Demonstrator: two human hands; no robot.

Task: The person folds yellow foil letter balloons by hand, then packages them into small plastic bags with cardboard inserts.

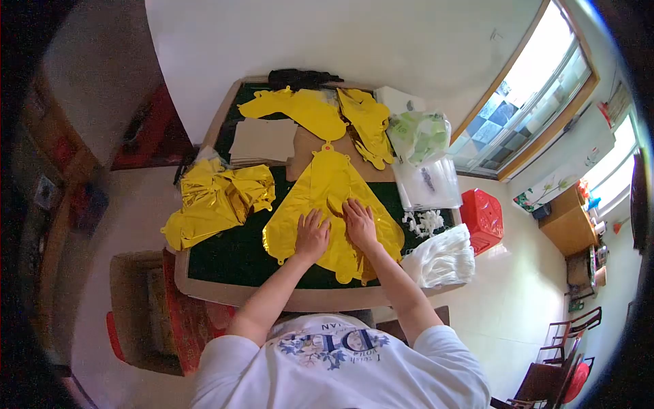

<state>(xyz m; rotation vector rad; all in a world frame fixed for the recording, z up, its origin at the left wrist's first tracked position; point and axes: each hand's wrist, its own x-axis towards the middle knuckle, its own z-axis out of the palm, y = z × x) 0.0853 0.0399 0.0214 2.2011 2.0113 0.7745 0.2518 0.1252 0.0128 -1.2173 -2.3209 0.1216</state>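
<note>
A flat gold foil balloon (330, 180), wide at the bottom and narrow at the top, lies in front of me on the dark green table mat. My left hand (313, 235) rests palm down on its left half with the fingers apart. On its right half, beside a raised fold, my right hand (360, 221) lies flat, fingers stretched out. Neither hand grips anything that I can see. To the left is a crumpled gold foil balloon (218, 201). Toward the back are another flat gold foil piece (296, 109) and a creased gold foil piece (368, 126).
Grey-brown cardboard sheets (262, 141) lie at the back left. Along the right side sit a green-and-white plastic bag (419, 136), clear plastic bags (429, 187), small white pieces (424, 223) and a bundle of white strands (443, 258). A red stool (481, 221) stands right of the table.
</note>
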